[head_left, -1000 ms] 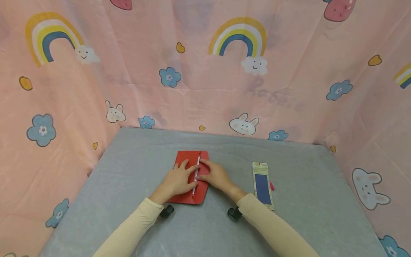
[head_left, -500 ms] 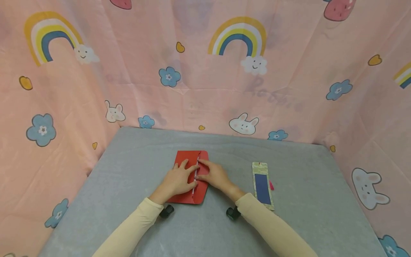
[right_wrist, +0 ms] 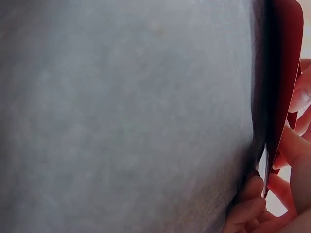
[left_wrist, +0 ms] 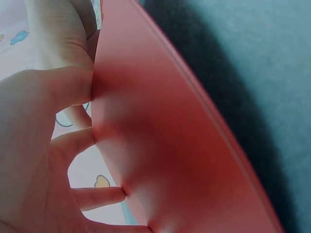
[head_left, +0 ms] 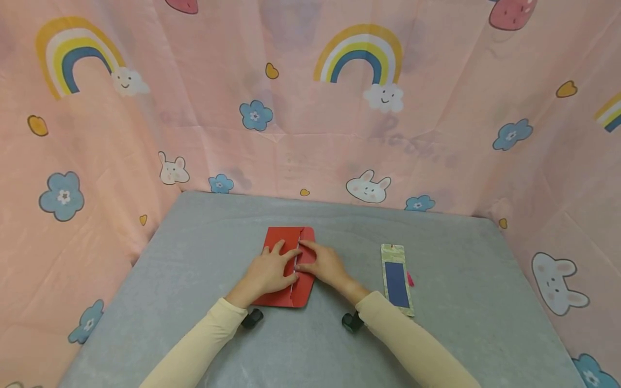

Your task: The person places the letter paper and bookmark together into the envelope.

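A red envelope (head_left: 281, 237) lies on the grey table, its flap (head_left: 305, 296) turned out to the right. Along its opening shows the thin white edge of a paper or card (head_left: 292, 288). My left hand (head_left: 266, 272) rests on the envelope with spread fingers, and in the left wrist view its fingertips press dents into the red paper (left_wrist: 160, 126). My right hand (head_left: 330, 267) lies over the flap, thumb and index finger apart and touching the opening at the white edge. Its other fingers (right_wrist: 250, 201) are curled low beside the envelope in the right wrist view.
To the right lies a long, pale green patterned bookmark-like strip (head_left: 398, 250) with a dark blue panel (head_left: 397, 285). A small pink piece (head_left: 410, 279) sticks out at its right side. A pink printed cloth (head_left: 301, 156) surrounds the table.
The white edge at the envelope's opening has become thinner, slipping left into the envelope. My right hand has shifted very slightly left; my left hand stays in place.
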A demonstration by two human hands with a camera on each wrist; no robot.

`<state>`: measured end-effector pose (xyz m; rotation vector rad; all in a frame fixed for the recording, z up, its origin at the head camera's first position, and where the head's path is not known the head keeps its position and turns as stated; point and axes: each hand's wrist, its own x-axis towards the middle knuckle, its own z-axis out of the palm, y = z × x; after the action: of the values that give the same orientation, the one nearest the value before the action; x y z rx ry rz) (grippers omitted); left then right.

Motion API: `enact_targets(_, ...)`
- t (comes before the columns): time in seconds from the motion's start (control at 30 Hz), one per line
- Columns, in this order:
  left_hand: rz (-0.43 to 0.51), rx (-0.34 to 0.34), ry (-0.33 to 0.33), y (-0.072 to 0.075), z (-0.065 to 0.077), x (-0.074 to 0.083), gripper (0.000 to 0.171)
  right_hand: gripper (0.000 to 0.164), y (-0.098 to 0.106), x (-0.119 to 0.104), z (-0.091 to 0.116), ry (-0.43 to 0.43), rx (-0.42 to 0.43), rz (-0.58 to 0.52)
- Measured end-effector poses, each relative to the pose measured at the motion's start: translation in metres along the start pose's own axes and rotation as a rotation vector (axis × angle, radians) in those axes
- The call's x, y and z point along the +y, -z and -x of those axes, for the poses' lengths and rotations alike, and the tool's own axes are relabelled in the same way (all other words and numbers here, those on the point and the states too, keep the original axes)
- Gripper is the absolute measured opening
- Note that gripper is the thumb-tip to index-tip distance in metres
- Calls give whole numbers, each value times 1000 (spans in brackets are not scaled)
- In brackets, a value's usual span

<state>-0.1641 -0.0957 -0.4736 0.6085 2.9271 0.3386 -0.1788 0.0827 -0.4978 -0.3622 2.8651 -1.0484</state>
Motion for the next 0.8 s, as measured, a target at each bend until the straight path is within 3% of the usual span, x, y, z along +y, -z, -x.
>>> enact_targets(0.5,-10,-7,7,-2,-1,0,60,68,13,1,4,25,-3,-43)
enact_targets(0.8,-7,-6,6,0,1,0,61,68,28,12,12,-2,-16,-137)
